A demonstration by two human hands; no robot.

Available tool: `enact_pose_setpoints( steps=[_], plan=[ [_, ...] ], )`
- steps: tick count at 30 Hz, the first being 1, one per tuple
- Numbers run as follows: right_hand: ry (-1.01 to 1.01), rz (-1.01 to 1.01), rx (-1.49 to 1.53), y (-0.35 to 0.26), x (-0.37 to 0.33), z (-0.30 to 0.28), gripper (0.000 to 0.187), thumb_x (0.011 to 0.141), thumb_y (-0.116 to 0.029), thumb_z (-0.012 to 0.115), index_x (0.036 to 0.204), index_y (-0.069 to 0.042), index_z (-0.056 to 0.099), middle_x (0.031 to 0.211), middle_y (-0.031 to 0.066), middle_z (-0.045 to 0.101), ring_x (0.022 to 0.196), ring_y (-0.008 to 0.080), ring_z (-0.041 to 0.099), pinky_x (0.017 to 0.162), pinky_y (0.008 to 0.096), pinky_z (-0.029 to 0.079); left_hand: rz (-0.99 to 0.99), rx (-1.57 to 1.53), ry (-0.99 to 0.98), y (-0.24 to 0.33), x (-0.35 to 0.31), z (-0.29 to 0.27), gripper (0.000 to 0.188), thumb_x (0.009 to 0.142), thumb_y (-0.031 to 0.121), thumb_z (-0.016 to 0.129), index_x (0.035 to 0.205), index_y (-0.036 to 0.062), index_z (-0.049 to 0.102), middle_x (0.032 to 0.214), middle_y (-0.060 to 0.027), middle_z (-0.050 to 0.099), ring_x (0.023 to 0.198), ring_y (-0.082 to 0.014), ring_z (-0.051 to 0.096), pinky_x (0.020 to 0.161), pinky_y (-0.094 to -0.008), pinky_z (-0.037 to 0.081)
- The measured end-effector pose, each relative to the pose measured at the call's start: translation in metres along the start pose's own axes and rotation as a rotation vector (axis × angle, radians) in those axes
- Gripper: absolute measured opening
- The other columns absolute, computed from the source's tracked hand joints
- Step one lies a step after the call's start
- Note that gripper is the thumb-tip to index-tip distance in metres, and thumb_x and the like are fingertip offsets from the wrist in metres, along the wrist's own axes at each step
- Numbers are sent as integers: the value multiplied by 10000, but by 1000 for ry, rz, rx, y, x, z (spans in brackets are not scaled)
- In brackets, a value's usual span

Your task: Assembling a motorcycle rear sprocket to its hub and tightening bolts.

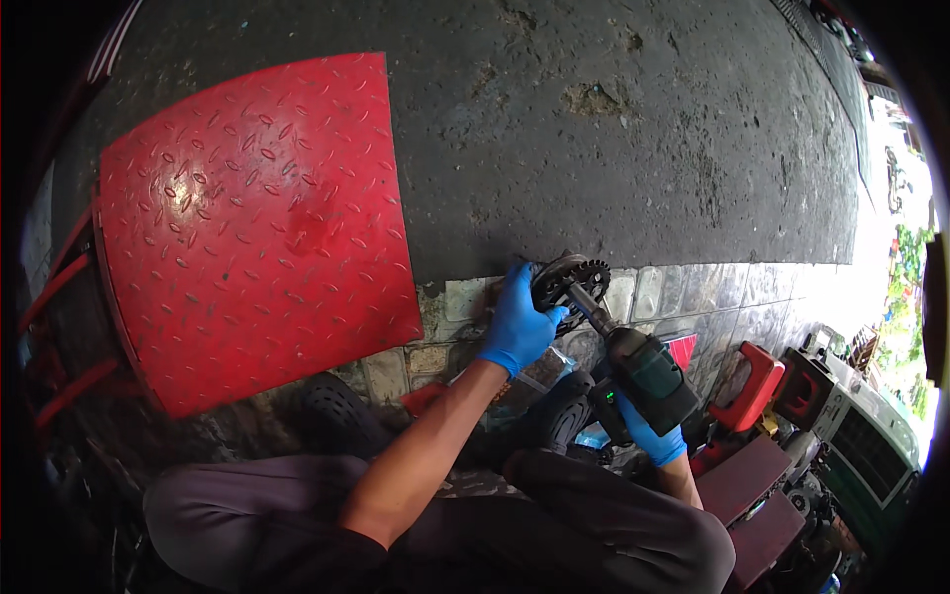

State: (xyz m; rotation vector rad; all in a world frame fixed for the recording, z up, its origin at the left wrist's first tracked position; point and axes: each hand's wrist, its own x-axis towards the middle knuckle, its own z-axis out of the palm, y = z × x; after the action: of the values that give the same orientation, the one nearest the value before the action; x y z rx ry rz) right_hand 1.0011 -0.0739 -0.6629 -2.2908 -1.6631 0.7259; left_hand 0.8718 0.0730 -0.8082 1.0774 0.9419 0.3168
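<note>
My left hand, in a blue glove, is closed around the near left side of a dark, round, toothed metal part. Its thumb lies along the near edge of the part. A green and black cordless impact wrench is gripped by its handle in my right hand, also gloved in blue. The wrench's long metal socket points up and left, its tip at the middle of the toothed part. Whether the tip is seated on a fastener cannot be made out. The wrench body hides part of my right fingers.
A red diamond-plate platform stands on the left. Dark matting covers the ground ahead, with paving tiles along its near edge. To the right are a red plastic-looking frame and a dark red box. Small items lie between my feet.
</note>
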Motion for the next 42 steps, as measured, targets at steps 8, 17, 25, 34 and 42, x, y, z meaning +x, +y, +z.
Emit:
enact_pose_setpoints(
  steps=[8,17,25,34,42],
  plan=[
    [138,75,272,-7,4,2,388,751,-87,694,1138,-65,697,1044,98,693,800,296,616,708,379,497,-12,143,32,-5,1,2,474,767,-67,690,1204,12,523,1104,-134,654,975,-233,646,901,-355,518],
    [156,87,250,6,1,7,389,739,-65,684,1129,-65,694,1042,110,698,804,305,624,714,376,502,99,189,6,-7,4,2,544,774,-88,670,1276,29,496,1168,-143,641,1090,-268,625,955,-382,499],
    [188,-25,240,13,8,6,381,766,-60,674,1147,-59,683,1047,110,697,821,309,631,726,382,504,188,638,-65,30,18,-17,530,776,126,740,1260,40,539,1129,-152,646,1025,-342,627,912,-428,497],
    [51,331,497,13,54,-12,304,859,-144,664,1139,-26,672,1091,141,697,904,270,658,819,364,520,486,1197,-96,65,56,-26,455,729,290,768,1159,162,695,1160,-94,664,1083,-353,609,1012,-522,410],
    [-71,323,397,-9,30,-53,274,861,-196,669,1063,-10,672,962,132,724,809,265,679,744,367,533,806,766,-227,57,34,-13,199,753,275,756,940,211,777,1219,23,685,1275,-305,528,1196,-597,164]
  ],
)
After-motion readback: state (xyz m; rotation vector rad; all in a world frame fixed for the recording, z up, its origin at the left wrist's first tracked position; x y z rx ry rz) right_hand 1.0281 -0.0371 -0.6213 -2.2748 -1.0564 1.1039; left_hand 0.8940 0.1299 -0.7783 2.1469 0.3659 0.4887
